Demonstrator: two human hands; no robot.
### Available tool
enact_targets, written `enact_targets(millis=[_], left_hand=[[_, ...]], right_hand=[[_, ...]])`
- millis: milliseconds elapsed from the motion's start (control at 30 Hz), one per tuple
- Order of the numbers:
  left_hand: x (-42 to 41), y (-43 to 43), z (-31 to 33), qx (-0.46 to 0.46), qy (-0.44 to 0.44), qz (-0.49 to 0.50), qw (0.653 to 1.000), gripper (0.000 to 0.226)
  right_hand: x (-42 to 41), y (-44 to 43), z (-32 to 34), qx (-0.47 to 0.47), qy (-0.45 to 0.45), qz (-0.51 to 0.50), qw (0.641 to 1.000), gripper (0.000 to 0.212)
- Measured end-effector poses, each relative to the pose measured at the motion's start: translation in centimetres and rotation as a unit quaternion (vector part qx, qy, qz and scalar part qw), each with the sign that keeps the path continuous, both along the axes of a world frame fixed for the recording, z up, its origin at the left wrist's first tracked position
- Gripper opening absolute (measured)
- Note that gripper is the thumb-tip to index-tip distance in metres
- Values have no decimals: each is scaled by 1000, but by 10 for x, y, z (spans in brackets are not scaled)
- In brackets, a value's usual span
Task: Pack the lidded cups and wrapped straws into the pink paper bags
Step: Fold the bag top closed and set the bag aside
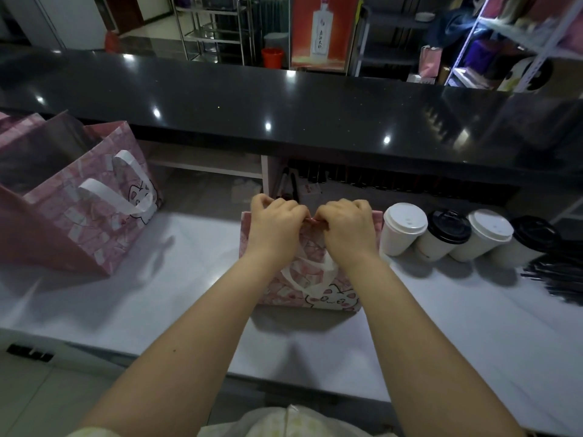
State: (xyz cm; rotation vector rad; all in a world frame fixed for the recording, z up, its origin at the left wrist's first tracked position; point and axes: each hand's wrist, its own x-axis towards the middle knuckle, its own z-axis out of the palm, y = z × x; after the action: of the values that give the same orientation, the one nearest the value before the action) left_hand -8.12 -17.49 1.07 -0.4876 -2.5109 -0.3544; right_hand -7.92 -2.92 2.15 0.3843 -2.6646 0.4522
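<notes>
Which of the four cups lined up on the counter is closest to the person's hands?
The white-lidded cup at the left end of the row, right beside the pink bag both hands grip. The other three cups stand farther right.

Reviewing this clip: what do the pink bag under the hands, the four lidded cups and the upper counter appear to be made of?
The pink cat-print bag looks like stiff matte paper: it stands upright with crisp edges and flat white handles. The four white cups look like matte paperboard; their white and black lids have a slight sheen, probably plastic. The black upper counter mirrors the ceiling lights, suggesting polished stone or similar.
</notes>
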Motion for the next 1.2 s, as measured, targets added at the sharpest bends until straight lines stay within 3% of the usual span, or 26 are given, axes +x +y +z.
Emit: enact_targets(millis=[167, 267, 367, 533, 667, 767, 867, 1033, 1200], left_hand=[[3, -21, -6, 28, 82, -36, 996, 8], [8, -43, -8, 53, 59, -22, 997, 18], [13, -49, -11, 64, 48, -10, 997, 13], [12, -38, -8, 80, 20, 26, 996, 5], [11, -45, -4, 156, -13, 54, 986, 8], [12, -66, -5, 249, -58, -6, 967, 7], [18, -82, -9, 303, -115, -14, 946, 24], [13, -79, -6, 255, -78, -6, 964, 27], [6, -79, 0, 256, -17, 32, 966, 24]], right_hand=[[4, 14, 8, 1, -17, 50, 999, 15], [8, 32, 14, 6, -32, 78, 996, 17], [9, 35, 10, 14, -32, 46, 998, 18], [7, 25, 3, -12, 16, 30, 999, 12], [18, 31, 3, -29, 78, 75, 994, 8], [24, 49, 2, -72, 20, 80, 994, 28], [27, 66, -3, -138, -39, 59, 988, 31], [25, 58, -5, -118, 73, 8, 990, 21], [13, 47, -6, -156, 122, 11, 980, 23]])
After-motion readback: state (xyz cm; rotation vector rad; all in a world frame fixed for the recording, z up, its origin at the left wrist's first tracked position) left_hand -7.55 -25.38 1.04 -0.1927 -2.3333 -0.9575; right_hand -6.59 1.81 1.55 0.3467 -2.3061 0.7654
